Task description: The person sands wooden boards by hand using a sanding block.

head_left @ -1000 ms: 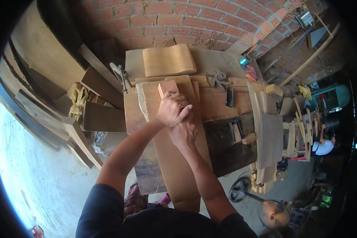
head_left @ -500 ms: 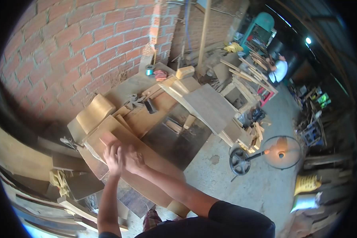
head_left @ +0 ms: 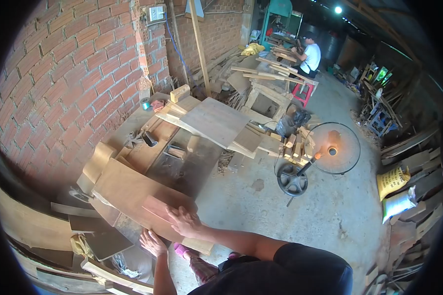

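A wide brown wooden panel (head_left: 128, 189) lies slanting across the work surface. On its near right part rests a reddish flat rectangular block (head_left: 157, 207). My right hand (head_left: 184, 222) lies over the right end of this block, its fingers bent down on it; the palm side is hidden. My left hand (head_left: 153, 242) is at the panel's near edge, fingers stretched out and apart, holding nothing I can see.
Left of the panel stands a curved wooden piece (head_left: 99, 162). A grey board (head_left: 215, 120) lies farther along the bench. A fan (head_left: 332, 151) stands on the floor at right, near stacked wood offcuts (head_left: 298, 147). A person in a white shirt (head_left: 311, 58) sits at the back.
My hands, together at the panel's far left end before, are now apart and nearer me. The reddish block has come toward me along the panel. The camera view has turned right.
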{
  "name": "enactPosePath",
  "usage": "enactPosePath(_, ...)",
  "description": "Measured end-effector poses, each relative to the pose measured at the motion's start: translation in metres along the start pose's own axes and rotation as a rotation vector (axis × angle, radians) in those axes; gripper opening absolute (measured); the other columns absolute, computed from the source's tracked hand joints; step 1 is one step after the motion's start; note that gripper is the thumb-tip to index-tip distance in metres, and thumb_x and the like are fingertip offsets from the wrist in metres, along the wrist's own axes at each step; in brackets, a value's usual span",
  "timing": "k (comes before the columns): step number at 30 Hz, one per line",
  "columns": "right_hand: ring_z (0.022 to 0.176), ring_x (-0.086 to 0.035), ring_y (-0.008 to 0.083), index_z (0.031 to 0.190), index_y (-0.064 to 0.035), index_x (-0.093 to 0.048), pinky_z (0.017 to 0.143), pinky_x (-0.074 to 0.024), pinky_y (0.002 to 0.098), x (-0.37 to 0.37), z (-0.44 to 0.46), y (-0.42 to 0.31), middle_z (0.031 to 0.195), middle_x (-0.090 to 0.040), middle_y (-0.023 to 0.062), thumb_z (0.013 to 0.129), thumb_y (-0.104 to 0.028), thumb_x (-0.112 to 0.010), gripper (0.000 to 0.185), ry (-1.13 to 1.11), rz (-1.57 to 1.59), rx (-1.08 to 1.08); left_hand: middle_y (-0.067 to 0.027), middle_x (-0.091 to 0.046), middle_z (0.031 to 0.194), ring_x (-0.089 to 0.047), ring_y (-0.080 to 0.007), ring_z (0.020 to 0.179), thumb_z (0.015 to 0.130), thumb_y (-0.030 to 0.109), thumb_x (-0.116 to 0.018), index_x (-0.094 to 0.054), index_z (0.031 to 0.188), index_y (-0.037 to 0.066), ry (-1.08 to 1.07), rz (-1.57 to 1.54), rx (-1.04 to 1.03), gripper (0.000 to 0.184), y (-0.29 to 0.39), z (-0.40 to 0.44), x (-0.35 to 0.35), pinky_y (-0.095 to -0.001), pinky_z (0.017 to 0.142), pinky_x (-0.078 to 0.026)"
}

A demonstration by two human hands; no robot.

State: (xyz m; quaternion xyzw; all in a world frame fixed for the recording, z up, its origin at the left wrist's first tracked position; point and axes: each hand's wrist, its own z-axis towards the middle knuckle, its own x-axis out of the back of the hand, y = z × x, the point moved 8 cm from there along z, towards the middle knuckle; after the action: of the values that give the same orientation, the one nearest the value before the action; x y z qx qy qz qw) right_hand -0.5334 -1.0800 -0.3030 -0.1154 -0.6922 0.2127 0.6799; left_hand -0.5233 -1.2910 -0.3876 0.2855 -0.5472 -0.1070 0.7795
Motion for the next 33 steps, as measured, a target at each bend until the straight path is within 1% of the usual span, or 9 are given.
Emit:
enactPosePath(2, 0.106, -0.06, 0.0356, 0.154, -0.0214, -0.021, 0.084, -0.0528, 0.0486, -0.001, 0.0, -0.001, 0.117, -0.051, 0.0202, 0.087, -0.032, -0.067, 0.082, -0.048, 0.012, 0.004, -0.0113, -0.055, 0.134, -0.047, -0.0335, 0.122, 0.102, 0.048, -0.027, -0.055, 0.132, 0.009, 0.007, 0.032, 0.014, 0.056, -0.001, 0.001, -0.001, -0.05, 0.102, -0.034)
enactPosePath(9, 0.105, -0.061, 0.0382, 0.156, -0.0204, -0.017, 0.085, -0.0523, 0.0506, -0.002, 0.003, -0.006, 0.119, -0.05, 0.0243, 0.088, -0.032, -0.065, 0.084, -0.092, -0.056, 0.032, -0.011, -0.056, 0.129, -0.048, -0.0333, 0.119, 0.101, 0.043, -0.031, -0.057, 0.13, 0.009, 0.009, 0.041, 0.027, 0.051, 0.006, 0.003, 0.001, -0.0492, 0.101, -0.034)
enactPosePath(14, 0.104, -0.06, 0.0388, 0.157, -0.0214, -0.011, 0.087, -0.0517, 0.0502, -0.004, 0.002, -0.003, 0.121, -0.048, 0.0256, 0.09, -0.033, -0.063, 0.086, -0.129, -0.049, -0.03, -0.0101, -0.057, 0.125, -0.048, -0.0315, 0.118, 0.102, 0.04, -0.03, -0.058, 0.126, 0.009, 0.042, 0.097, 0.005, 0.047, 0.007, -0.001, 0.004, -0.0485, 0.1, -0.035)
enactPosePath(19, 0.106, -0.059, 0.0383, 0.158, -0.0191, -0.008, 0.088, -0.0498, 0.0479, -0.006, 0.002, -0.004, 0.123, -0.048, 0.0267, 0.09, -0.032, -0.062, 0.087, -0.108, -0.059, -0.004, -0.0129, -0.053, 0.133, -0.046, -0.0356, 0.122, 0.102, 0.04, -0.031, -0.056, 0.129, 0.008, -0.022, 0.066, 0.029, 0.049, 0.006, 0.0, 0.003, -0.0508, 0.102, -0.034)
enactPosePath(23, 0.105, -0.059, 0.0384, 0.158, -0.0182, -0.009, 0.087, -0.05, 0.048, -0.014, 0.003, 0.001, 0.122, -0.048, 0.0266, 0.09, -0.032, -0.061, 0.087, -0.079, -0.057, 0.005, -0.0114, -0.054, 0.13, -0.046, -0.0358, 0.122, 0.102, 0.041, -0.029, -0.057, 0.128, 0.011, 0.009, 0.119, 0.046, 0.049, -0.001, 0.001, -0.005, -0.0532, 0.103, -0.033)
enactPosePath(25, 0.094, -0.062, 0.0347, 0.157, -0.0147, -0.013, 0.075, -0.052, 0.0466, -0.011, 0.004, -0.001, 0.113, -0.051, 0.0246, 0.086, -0.03, -0.067, 0.09, 0.016, -0.072, 0.056, -0.0115, -0.054, 0.13, -0.046, -0.0357, 0.122, 0.102, 0.041, -0.029, -0.056, 0.128, 0.011, 0.013, 0.113, 0.037, 0.049, 0.001, 0.002, -0.006, -0.0532, 0.103, -0.033)
enactPosePath(28, 0.094, -0.062, 0.0347, 0.157, -0.0135, -0.012, 0.074, -0.0519, 0.0468, -0.002, 0.0, -0.006, 0.113, -0.051, 0.025, 0.086, -0.03, -0.067, 0.091, 0.022, -0.06, 0.039, -0.0116, -0.054, 0.13, -0.047, -0.0356, 0.121, 0.102, 0.041, -0.029, -0.057, 0.128, 0.01, 0.034, 0.116, 0.015, 0.049, 0.004, 0.001, 0.002, -0.0527, 0.102, -0.034)
enactPosePath(29, 0.101, -0.063, 0.0393, 0.157, -0.0179, -0.009, 0.084, -0.0521, 0.0488, -0.009, 0.003, -0.001, 0.127, -0.047, 0.0285, 0.089, -0.03, -0.064, 0.089, -0.09, -0.014, 0.0, -0.0113, -0.053, 0.132, -0.046, -0.0357, 0.121, 0.102, 0.042, -0.027, -0.055, 0.13, 0.011, -0.008, 0.119, 0.027, 0.051, 0.007, 0.002, 0.003, -0.0519, 0.102, -0.033)
enactPosePath(33, 0.1, -0.063, 0.039, 0.157, -0.0178, -0.008, 0.083, -0.0522, 0.0481, -0.006, 0.002, -0.003, 0.127, -0.048, 0.0281, 0.088, -0.031, -0.065, 0.09, -0.064, -0.049, 0.02, -0.0111, -0.051, 0.135, -0.046, -0.0357, 0.122, 0.102, 0.044, -0.025, -0.054, 0.131, 0.011, -0.029, 0.105, 0.017, 0.053, 0.005, 0.001, -0.001, -0.0514, 0.103, -0.033)
